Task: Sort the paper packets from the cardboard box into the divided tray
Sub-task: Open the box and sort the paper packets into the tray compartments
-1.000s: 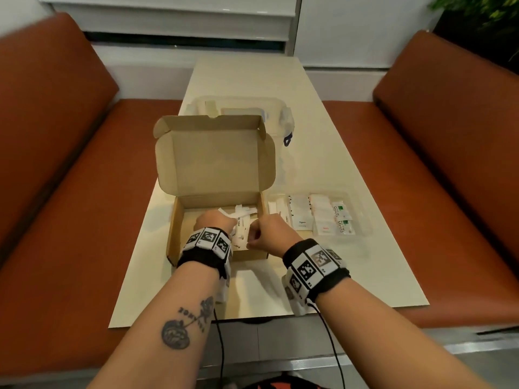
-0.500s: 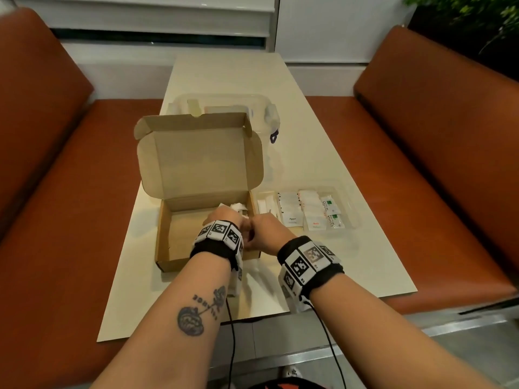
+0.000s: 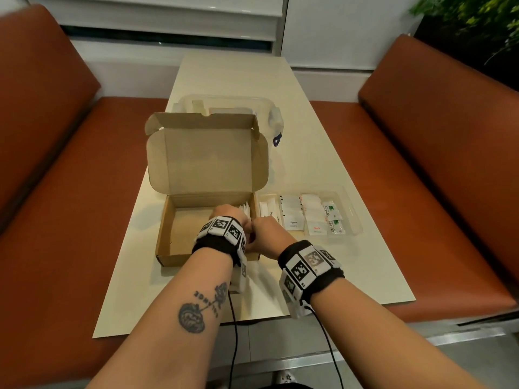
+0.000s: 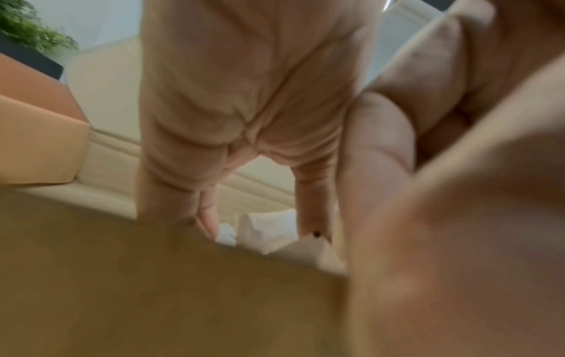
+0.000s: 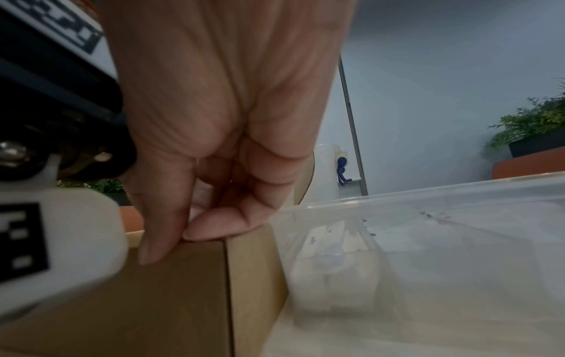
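Observation:
The open cardboard box (image 3: 168, 242) stands on the table with its lid upright. A few white paper packets (image 3: 246, 213) lie bunched in its near right corner. My left hand (image 3: 229, 217) reaches down into that corner, and in the left wrist view its fingers (image 4: 207, 217) close around the packets (image 4: 266, 227). My right hand (image 3: 264, 234) is pressed against it at the box's right wall (image 5: 183, 302), fingers curled and pinching a sliver of white packet (image 5: 195, 210). The clear divided tray (image 3: 352, 217) sits right of the box, with sorted packets in its compartments.
A clear lidded container (image 3: 269, 119) stands behind the box lid. Orange bench seats (image 3: 421, 192) flank the cream table (image 3: 323, 276) on both sides. The tray wall (image 5: 428, 193) lies right beside my right hand.
Both hands have slid right across the box into its near right corner and closed together. The loose packets that lay mid-box are now bunched under them.

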Available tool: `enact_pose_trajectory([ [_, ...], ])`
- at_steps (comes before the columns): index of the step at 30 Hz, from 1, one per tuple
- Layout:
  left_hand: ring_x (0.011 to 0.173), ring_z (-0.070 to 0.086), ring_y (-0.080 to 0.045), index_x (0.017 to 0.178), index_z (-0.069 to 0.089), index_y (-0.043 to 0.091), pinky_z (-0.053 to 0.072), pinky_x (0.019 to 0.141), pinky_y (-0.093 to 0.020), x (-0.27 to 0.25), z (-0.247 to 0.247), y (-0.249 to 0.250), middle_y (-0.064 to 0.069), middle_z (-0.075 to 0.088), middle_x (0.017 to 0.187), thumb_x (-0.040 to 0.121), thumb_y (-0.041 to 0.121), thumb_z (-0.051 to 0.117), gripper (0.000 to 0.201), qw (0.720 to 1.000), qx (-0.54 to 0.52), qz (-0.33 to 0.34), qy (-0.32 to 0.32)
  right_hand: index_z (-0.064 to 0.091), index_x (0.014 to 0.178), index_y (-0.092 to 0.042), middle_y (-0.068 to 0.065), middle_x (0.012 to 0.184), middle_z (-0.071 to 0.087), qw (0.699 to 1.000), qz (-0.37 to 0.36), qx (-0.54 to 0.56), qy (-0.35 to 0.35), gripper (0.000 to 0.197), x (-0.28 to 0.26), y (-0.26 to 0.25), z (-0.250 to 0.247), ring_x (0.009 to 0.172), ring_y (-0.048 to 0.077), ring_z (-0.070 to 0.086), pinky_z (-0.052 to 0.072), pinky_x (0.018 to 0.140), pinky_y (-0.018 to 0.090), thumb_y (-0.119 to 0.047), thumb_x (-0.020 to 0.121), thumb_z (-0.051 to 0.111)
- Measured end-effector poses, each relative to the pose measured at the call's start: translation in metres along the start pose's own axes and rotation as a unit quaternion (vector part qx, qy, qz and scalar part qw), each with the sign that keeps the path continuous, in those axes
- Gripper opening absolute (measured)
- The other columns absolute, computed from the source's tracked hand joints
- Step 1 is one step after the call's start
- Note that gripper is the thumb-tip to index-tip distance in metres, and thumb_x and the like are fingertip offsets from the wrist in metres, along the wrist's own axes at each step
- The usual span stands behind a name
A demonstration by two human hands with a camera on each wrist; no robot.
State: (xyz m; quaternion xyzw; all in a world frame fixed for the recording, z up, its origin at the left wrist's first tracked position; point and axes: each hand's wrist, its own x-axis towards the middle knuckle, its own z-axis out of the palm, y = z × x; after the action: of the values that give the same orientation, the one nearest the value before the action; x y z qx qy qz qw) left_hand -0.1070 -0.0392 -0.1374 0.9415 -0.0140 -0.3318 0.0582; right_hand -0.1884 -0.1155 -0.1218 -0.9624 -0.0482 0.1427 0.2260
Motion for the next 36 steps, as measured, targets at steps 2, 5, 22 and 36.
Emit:
enact_pose_trajectory([
  [2,0.115,0.057,-0.026,0.116,0.061,0.003,0.045,0.092,-0.032,-0.003,-0.001,0.001,-0.014,0.060,0.116,0.096,0.021,0.041,0.033,1.000,0.003,0.011,-0.011,0.068,0.089,0.001,0.018,0.092,0.068,1.000,0.001,-0.006,0.000,0.016,-0.001,-0.001,-0.001,0.078,0.026,0.057,0.035,0.066,0.022,-0.012,0.086,0.057],
  [5,0.119,0.055,-0.027,0.118,0.060,-0.001,0.043,0.097,-0.033,-0.007,-0.002,0.001,-0.015,0.058,0.125,0.098,0.018,0.039,0.034,0.999,0.003,0.029,-0.014,0.067,0.090,0.002,0.020,0.094,0.067,1.000,-0.001,-0.012,-0.001,0.018,-0.002,-0.002,-0.002,0.077,0.025,0.055,0.036,0.067,0.025,-0.011,0.088,0.054],
  [22,0.078,0.056,-0.022,0.065,0.049,0.007,0.043,0.067,-0.027,0.005,0.012,-0.018,-0.006,0.054,0.071,0.088,0.028,0.064,0.034,0.980,-0.182,-0.040,0.064,0.067,0.084,0.003,0.017,0.091,0.069,0.999,-0.003,0.052,0.005,0.011,0.002,0.004,0.004,0.081,0.026,0.063,0.052,0.078,0.031,-0.007,0.083,0.062],
  [36,0.099,0.061,-0.027,0.105,0.067,0.005,0.050,0.093,-0.040,0.000,-0.001,-0.051,-0.013,0.066,0.103,0.083,0.020,0.072,0.027,0.906,-0.404,0.099,0.074,0.055,0.088,-0.006,0.017,0.074,0.064,0.887,0.165,0.398,0.167,0.016,0.035,0.009,-0.016,0.053,0.025,0.062,0.058,0.056,0.033,-0.021,0.094,0.055],
])
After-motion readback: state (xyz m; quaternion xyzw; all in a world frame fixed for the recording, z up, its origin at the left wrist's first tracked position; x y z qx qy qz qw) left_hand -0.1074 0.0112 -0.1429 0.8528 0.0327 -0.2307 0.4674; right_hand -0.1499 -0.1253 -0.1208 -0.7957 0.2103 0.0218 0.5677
